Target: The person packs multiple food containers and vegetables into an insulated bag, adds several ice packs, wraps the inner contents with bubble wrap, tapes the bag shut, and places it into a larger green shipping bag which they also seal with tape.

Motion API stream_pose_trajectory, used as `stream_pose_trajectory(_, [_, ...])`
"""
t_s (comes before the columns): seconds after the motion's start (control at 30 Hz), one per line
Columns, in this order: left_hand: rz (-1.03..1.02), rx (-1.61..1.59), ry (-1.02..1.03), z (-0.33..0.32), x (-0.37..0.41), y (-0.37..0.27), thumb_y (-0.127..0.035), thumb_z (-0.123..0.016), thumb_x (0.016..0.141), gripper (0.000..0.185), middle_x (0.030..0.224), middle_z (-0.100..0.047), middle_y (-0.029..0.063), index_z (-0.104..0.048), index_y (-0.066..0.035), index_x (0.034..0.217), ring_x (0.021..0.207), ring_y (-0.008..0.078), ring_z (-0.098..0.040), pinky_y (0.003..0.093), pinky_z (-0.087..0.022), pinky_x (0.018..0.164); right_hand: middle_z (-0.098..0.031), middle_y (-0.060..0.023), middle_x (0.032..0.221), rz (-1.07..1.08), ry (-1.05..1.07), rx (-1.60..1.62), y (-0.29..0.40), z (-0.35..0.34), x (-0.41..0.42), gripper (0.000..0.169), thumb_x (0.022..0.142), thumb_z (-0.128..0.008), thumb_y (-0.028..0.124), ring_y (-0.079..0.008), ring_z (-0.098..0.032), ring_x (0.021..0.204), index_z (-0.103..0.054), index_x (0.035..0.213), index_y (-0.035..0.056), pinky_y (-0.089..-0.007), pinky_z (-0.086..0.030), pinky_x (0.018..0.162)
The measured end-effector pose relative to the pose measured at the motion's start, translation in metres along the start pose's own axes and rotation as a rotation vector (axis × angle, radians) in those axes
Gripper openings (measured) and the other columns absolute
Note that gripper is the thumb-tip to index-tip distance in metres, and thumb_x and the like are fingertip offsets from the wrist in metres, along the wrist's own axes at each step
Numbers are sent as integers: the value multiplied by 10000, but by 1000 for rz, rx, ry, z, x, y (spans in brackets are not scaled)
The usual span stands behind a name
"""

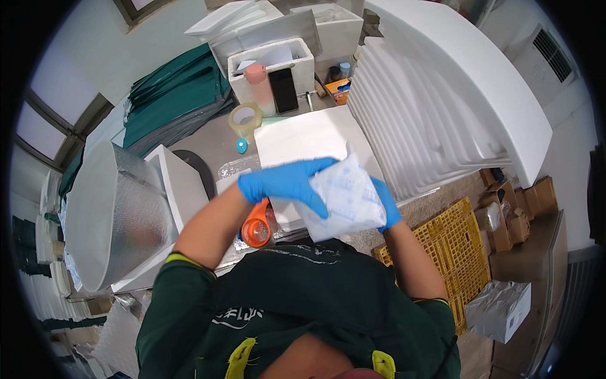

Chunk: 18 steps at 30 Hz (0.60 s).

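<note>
Both my hands wear blue gloves and hold a white packet with faint blue print (348, 196) in front of my chest. My left hand (289, 182) grips the packet's left side, thumb over its face. The fingers of my right hand (389, 201) are partly hidden behind its right edge. Beneath lies a white sheet (303, 137) on the table. An orange tape dispenser or scoop-like tool (257, 227) sits by my left forearm; its exact kind is unclear. A roll of clear tape (245, 119) and a small turquoise item (242, 145) lie beyond.
Stacked white foam pieces (426, 118) rise at the right. Foil-lined bubble material (128, 218) stands at the left, near green bags (175, 94). A foam box (303, 71), pink bottle (259, 90) and phone (283, 90) are at the back. A yellow plastic pallet (450, 251) lies lower right.
</note>
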<state>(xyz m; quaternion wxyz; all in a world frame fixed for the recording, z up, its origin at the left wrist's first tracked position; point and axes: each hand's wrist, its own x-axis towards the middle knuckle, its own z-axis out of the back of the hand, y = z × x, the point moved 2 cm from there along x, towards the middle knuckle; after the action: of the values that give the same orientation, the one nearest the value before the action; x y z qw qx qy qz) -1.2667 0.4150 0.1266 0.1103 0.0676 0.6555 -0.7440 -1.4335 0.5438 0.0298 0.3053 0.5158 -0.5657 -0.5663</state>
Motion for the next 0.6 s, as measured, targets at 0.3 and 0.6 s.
stream_pose_trajectory(0.3, [484, 442, 456, 96, 80, 9, -138, -815, 647, 772, 1175, -592, 90, -449, -67, 1323, 1032, 202, -586, 301, -478, 886, -492, -32, 529, -111, -320, 222, -10, 28, -26, 323, 898, -591, 321, -133, -455, 436, -599, 769, 26, -256, -394, 439])
stream_pose_trajectory(0.6, [468, 675, 438, 103, 111, 41, -391, -830, 622, 800, 1292, -509, 149, -510, -99, 1294, 1191, 280, -492, 370, -418, 972, -554, -37, 601, -81, -300, 196, -1, 16, -21, 344, 892, -587, 391, -136, -516, 509, -610, 805, 58, -258, -433, 512])
